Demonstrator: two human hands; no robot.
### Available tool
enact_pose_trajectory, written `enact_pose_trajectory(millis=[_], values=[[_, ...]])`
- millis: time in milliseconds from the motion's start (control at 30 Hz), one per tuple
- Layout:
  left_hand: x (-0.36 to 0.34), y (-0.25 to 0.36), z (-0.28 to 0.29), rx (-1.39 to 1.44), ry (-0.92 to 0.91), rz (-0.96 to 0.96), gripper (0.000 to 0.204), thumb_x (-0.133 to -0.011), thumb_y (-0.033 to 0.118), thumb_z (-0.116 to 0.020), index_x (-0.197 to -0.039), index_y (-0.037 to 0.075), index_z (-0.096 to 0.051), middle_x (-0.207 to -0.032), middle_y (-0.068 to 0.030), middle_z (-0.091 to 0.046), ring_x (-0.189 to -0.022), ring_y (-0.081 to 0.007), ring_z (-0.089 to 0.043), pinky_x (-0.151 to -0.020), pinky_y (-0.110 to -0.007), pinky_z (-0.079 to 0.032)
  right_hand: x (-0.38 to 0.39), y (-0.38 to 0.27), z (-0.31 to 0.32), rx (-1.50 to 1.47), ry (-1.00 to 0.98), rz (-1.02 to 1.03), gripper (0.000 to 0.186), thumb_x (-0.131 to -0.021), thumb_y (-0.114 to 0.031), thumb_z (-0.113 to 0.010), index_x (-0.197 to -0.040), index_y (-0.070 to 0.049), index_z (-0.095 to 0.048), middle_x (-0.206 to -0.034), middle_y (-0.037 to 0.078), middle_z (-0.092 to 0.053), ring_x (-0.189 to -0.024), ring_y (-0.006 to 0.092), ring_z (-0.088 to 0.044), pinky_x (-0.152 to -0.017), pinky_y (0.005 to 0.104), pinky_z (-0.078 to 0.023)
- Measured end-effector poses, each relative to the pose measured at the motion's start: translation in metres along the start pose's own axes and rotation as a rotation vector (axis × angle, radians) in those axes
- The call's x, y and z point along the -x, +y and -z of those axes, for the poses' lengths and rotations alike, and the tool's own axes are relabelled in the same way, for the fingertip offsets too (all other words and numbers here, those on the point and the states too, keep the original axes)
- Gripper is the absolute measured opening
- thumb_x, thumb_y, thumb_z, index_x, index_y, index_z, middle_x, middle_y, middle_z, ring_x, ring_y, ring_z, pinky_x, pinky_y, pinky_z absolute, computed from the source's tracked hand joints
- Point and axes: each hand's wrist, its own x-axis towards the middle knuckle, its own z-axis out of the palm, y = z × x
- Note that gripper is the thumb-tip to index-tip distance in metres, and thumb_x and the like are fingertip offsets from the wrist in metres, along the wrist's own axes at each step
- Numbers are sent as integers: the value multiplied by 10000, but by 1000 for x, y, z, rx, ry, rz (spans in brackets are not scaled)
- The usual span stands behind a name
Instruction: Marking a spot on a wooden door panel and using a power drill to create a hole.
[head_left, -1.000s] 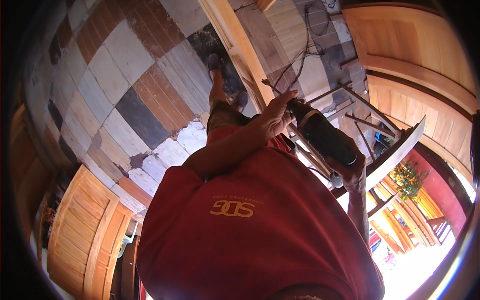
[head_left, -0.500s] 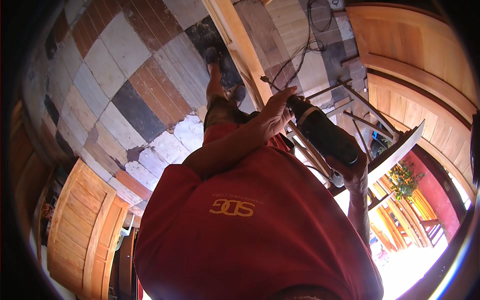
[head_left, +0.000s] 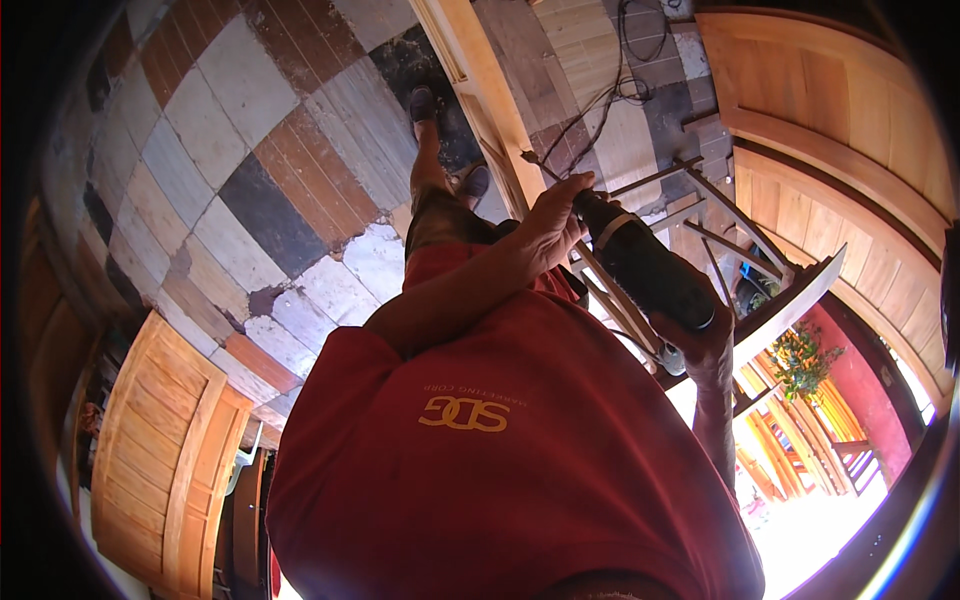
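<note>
A dark, thick cylindrical tool [head_left: 655, 275] with a pale band lies aslant in front of my red shirt. It looks like a hand-held power tool, but its exact kind does not show. My left hand [head_left: 555, 222] is closed at its narrow far end, thumb along the top. Around the wide near end my right hand [head_left: 700, 340] is wrapped, its fingers mostly in shadow. Beyond my left hand, a thin rod with a small dark tip [head_left: 530, 157] sticks out; whether it belongs to the tool cannot be told.
A long wooden beam [head_left: 490, 100] runs past my feet over the patchwork tile floor [head_left: 270, 215]. On the right stand a metal frame [head_left: 735, 225] and large wooden panels [head_left: 840, 150]. A black cable [head_left: 605, 110] lies beyond. Another wooden panel [head_left: 155, 440] is at left.
The surroundings have shifted very slightly in view. Both hands keep the same hold on the dark tool.
</note>
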Motion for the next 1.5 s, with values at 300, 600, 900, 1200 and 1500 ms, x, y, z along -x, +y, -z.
enact_pose_trajectory(millis=[300, 600, 900, 1200, 1500], values=[[0, 2, 1, -29, 5, 15, 267, -990, 204, -757, -1128, 55, -584, -1008, -137, -686, -1002, -315, -729, -1022, -467, -589, 2, -1, -3, -34, 11, -49, 668, -758, -129, -827, -1395, -18, -659, -1193, 190, -777, -1133, 247, -750, -988, 392, -581], [2, 2, 1, -23, -7, 7, 289, -984, 204, -759, -1136, 39, -576, -1011, -140, -668, -1012, -325, -728, -1038, -475, -589, 2, -5, -5, -12, 15, -38, 672, -750, -123, -824, -1394, -26, -662, -1184, 192, -778, -1118, 257, -756, -975, 399, -580], [6, 2, -1, -18, 22, 5, 296, -978, 202, -763, -1139, 35, -580, -1025, -139, -666, -1013, -333, -731, -1054, -488, -580, 4, -6, -8, 9, 16, -43, 690, -744, -127, -835, -1403, -32, -657, -1171, 192, -783, -1112, 263, -759, -973, 403, -582], [5, 5, 1, -20, -24, 16, 278, -981, 189, -755, -1138, 35, -584, -1046, -151, -662, -1021, -339, -731, -1044, -487, -586, 8, -10, -12, -8, 40, -67, 705, -743, -143, -852, -1410, -28, -654, -1192, 184, -781, -1137, 260, -751, -1006, 406, -571], [6, 7, 1, -103, 60, 16, 342, -985, 199, -728, -1200, 27, -526, -1047, -150, -649, -1019, -333, -739, -1016, -465, -603, 14, -17, -19, -28, 45, -114, 718, -756, -147, -864, -1431, -38, -645, -1226, 173, -775, -1180, 249, -734, -1038, 406, -560]])
